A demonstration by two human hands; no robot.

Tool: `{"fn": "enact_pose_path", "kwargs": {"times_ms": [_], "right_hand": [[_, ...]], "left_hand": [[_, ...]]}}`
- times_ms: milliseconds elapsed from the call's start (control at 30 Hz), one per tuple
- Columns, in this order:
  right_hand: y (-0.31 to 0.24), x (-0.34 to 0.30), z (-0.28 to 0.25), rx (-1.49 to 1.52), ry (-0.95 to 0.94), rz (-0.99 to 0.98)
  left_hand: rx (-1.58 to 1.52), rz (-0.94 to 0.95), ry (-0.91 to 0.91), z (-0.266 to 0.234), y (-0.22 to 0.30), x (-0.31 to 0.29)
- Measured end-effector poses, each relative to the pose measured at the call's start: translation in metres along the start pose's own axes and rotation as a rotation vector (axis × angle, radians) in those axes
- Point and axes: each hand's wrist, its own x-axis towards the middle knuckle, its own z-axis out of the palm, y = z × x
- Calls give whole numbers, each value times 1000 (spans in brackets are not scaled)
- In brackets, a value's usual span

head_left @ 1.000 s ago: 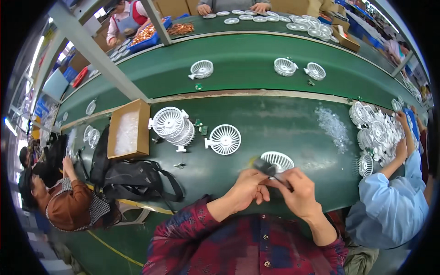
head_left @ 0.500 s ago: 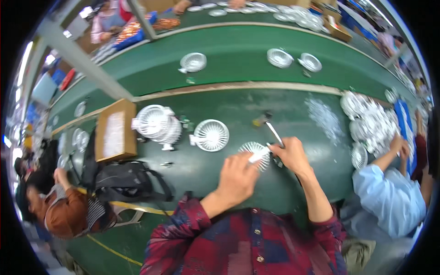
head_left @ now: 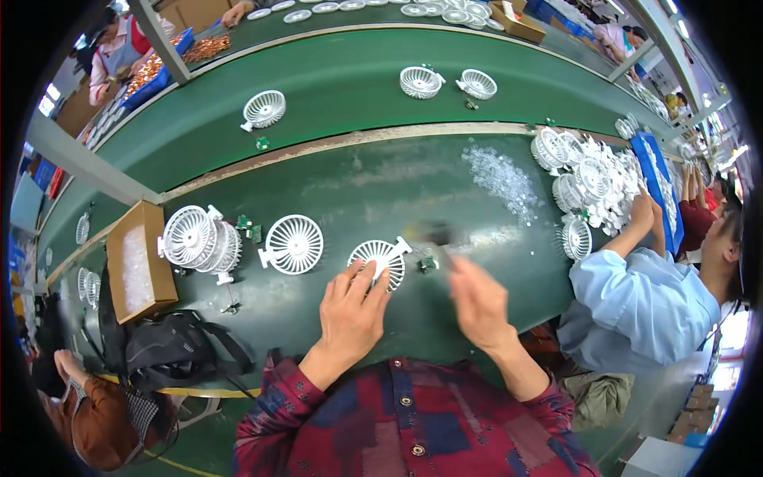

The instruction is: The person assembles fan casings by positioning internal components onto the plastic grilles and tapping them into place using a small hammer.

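Observation:
A round white slatted fan cover (head_left: 358,254) lies on the green table in front of me, with a white arm-like piece (head_left: 388,258) across it. My left hand (head_left: 350,310) presses its fingertips onto the cover and this piece, holding them against the tabletop. My right hand (head_left: 481,306), smeared by motion, is closed around the handle of what looks like a small hammer (head_left: 439,232). The hammer's dark head is a blur just right of the cover. A small green circuit board (head_left: 427,264) sits beside the cover, below the hammer head.
Another fan cover (head_left: 295,245) and a stack of covers (head_left: 199,238) stand left, near a cardboard box (head_left: 143,262) and a black bag (head_left: 179,350). Clear small parts (head_left: 501,181) are scattered at far right. A co-worker in blue (head_left: 644,294) sits by a white heap of covers (head_left: 592,179).
My view has shifted to the right. The white piece, earlier tilted between both hands, now lies down under my left fingers. My right hand has drawn away from the cover, swinging the hammer.

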Motion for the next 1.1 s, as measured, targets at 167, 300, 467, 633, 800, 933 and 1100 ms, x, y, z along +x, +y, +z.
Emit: {"fn": "enact_pose_path", "kwargs": {"times_ms": [167, 300, 467, 633, 800, 933, 1100], "right_hand": [[20, -4, -16, -2, -260, 386], [70, -8, -55, -164, 8, 631], [122, -22, -90, -294, 221, 779], [133, -18, -84, -370, 152, 690], [95, 0, -70, 112, 181, 833], [42, 24, -54, 658, 5, 957], [30, 24, -22, 1124, -271, 979]], "left_hand": [[-2, 11, -58, -13, -5, 0], [-64, 26, -125, -30, -11, -1], [-100, -108, -137, -38, -9, 1], [72, -128, -172, -31, 2, 16], [154, -170, -254, -12, -2, 21], [-39, -162, -198, -18, -3, 20], [-311, -126, -158, -30, -2, 14]]}}
